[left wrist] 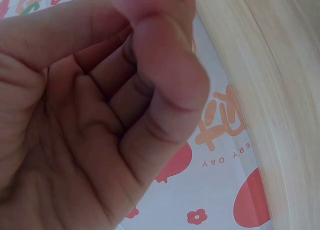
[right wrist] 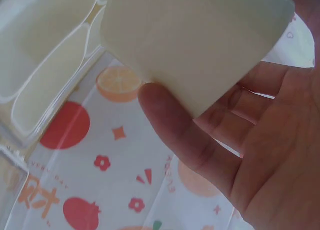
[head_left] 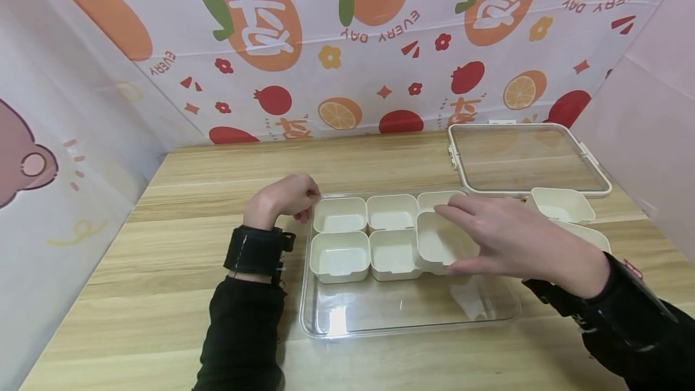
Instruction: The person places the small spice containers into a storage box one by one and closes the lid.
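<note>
My right hand [head_left: 505, 237] grips a small cream plastic box [head_left: 442, 240], thumb on its near side and fingers on its far side. The box is slightly tilted over the clear tray [head_left: 305, 309], beside a front-row box [head_left: 393, 252]. The right wrist view shows the held box [right wrist: 195, 39] close up, its underside hiding some fingertips. Several like boxes, such as the front-left box [head_left: 341, 255], stand in two rows in the tray. My left hand [head_left: 282, 195] is by the tray's far left corner. In the left wrist view its fingers [left wrist: 165, 109] are loosely curled, with nothing visible in them.
Right of the tray, two more cream boxes, a far box [head_left: 561, 205] and a nearer box [head_left: 583, 235], are partly behind my right hand. A clear lid [head_left: 529, 192] with a white rim lies at the back right, near the printed cloth [head_left: 374, 71] behind the wooden table [head_left: 163, 270].
</note>
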The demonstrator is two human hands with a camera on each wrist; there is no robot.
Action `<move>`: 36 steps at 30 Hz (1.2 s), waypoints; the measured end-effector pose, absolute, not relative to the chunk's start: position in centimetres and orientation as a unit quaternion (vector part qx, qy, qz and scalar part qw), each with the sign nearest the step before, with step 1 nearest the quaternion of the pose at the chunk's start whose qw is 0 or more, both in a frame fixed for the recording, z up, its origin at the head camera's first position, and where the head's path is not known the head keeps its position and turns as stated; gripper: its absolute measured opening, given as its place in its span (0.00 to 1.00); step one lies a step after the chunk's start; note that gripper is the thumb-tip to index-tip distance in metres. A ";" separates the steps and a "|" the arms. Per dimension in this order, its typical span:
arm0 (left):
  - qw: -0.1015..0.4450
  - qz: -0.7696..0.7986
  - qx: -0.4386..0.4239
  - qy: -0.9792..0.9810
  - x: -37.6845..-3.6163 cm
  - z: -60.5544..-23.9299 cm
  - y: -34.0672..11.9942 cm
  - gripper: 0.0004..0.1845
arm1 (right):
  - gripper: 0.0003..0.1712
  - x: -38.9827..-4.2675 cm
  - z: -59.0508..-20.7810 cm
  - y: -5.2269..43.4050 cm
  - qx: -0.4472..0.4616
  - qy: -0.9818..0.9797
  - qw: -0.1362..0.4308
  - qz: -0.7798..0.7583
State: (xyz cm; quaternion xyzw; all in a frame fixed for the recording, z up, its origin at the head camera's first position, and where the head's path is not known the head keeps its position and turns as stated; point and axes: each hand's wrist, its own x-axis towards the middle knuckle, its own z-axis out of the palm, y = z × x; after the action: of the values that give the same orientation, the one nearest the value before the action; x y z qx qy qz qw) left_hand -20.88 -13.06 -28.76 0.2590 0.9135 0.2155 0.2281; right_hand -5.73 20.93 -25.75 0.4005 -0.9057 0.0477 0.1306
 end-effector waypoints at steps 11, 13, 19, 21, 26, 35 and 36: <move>0.233 0.217 0.250 0.914 -20.7 -28.8 -13.0 0.13 | 0.45 -6.1 -26.8 17.6 0.471 -0.872 0.129 0.033; 0.232 0.216 0.251 0.915 -20.7 -28.8 -13.0 0.13 | 0.45 -6.0 -27.1 16.8 0.480 -0.869 0.120 0.029; 0.230 0.213 0.252 0.916 -20.7 -28.7 -13.1 0.12 | 0.46 -5.7 -28.1 14.8 0.499 -0.859 0.115 -0.005; 0.230 0.213 0.252 0.915 -20.7 -28.7 -13.1 0.12 | 0.46 -5.6 -28.3 14.3 0.498 -0.858 0.126 -0.010; 0.232 0.214 0.252 0.915 -20.7 -28.6 -13.0 0.12 | 0.45 -5.6 -28.5 13.6 0.502 -0.852 0.150 -0.008; 0.239 0.213 0.254 0.913 -20.9 -28.5 -13.2 0.14 | 0.45 -5.1 -28.4 12.8 0.505 -0.845 0.176 -0.011; 0.238 0.212 0.258 0.912 -20.9 -28.5 -13.3 0.14 | 0.46 -5.0 -28.4 12.7 0.507 -0.844 0.175 -0.013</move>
State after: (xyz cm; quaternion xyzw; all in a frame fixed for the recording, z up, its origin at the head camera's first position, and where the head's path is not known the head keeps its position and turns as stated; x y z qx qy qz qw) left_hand -20.88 -13.28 -28.54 0.2580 0.9121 0.2120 0.2379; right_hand -4.98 12.69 -28.42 0.5071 -0.8438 -0.0125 0.1753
